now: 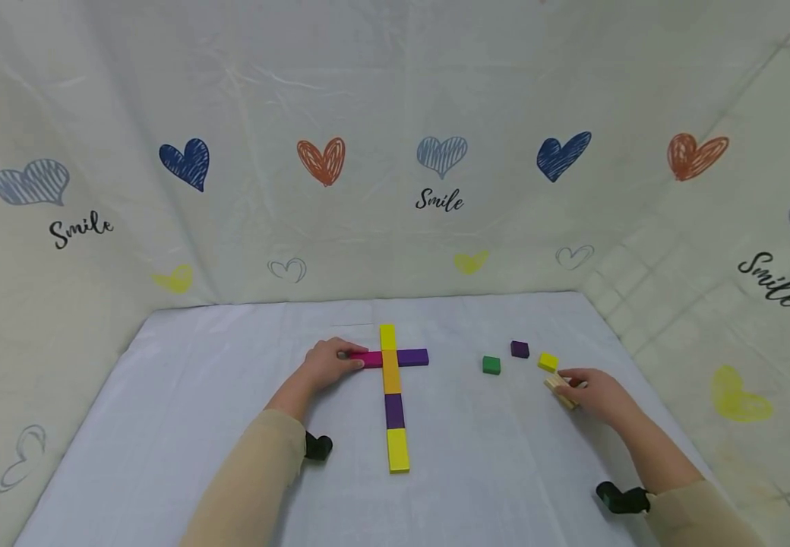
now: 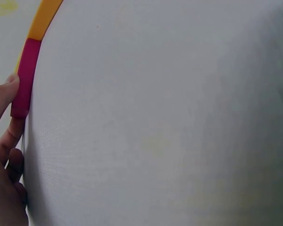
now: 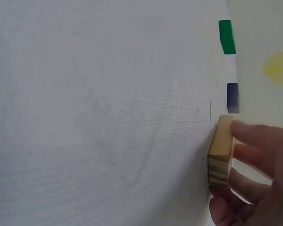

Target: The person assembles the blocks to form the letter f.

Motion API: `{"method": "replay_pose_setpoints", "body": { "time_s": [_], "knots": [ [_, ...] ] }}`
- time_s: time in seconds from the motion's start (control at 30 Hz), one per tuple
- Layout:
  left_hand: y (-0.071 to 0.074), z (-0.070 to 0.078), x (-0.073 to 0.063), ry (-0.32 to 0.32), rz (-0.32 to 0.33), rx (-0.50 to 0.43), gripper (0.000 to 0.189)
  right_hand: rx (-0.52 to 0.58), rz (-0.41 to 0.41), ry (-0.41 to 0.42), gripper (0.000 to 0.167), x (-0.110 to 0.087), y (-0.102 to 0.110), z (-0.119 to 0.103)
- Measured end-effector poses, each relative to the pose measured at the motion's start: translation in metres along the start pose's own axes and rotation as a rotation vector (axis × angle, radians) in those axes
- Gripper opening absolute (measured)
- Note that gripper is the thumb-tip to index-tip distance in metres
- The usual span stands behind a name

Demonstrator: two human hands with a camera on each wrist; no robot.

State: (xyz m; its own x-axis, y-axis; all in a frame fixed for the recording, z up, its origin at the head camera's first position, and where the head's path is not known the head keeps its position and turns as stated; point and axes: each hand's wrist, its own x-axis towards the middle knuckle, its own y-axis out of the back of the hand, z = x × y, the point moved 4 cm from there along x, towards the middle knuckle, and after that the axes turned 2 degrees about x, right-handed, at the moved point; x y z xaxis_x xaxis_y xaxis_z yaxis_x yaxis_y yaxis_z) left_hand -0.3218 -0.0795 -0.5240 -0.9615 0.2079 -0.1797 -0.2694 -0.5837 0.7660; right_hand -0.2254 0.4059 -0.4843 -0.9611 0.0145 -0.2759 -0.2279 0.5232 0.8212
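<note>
My left hand [image 1: 327,363] pinches a magenta block [image 1: 371,359] between thumb and fingers, its far end against an orange block [image 1: 391,372]. On the other side of the orange block lies a purple block [image 1: 413,357]. A yellow block [image 1: 387,336] continues the column at the top; below come a dark purple block [image 1: 394,411] and a second yellow block [image 1: 398,451], making a cross shape. At the right, my right hand [image 1: 600,395] grips a plain wooden block [image 3: 221,146] near the table surface. In the head view, fingers partly cover this wooden block [image 1: 559,390].
Beyond the right hand lie a green cube [image 1: 491,365], a dark purple cube [image 1: 519,349] and a small yellow block [image 1: 548,362]. A white cloth [image 1: 183,425] covers the table. Behind it hangs a curtain [image 1: 368,243] printed with hearts.
</note>
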Motion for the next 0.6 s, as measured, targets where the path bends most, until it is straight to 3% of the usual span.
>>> {"method": "replay_pose_setpoints", "body": {
  "time_s": [0.6],
  "knots": [
    [0.0007, 0.0008, -0.0021, 0.0, 0.007, -0.006, 0.03, 0.0, -0.027, 0.009, 0.05, -0.0057, -0.0062, -0.0059]
  ]
}}
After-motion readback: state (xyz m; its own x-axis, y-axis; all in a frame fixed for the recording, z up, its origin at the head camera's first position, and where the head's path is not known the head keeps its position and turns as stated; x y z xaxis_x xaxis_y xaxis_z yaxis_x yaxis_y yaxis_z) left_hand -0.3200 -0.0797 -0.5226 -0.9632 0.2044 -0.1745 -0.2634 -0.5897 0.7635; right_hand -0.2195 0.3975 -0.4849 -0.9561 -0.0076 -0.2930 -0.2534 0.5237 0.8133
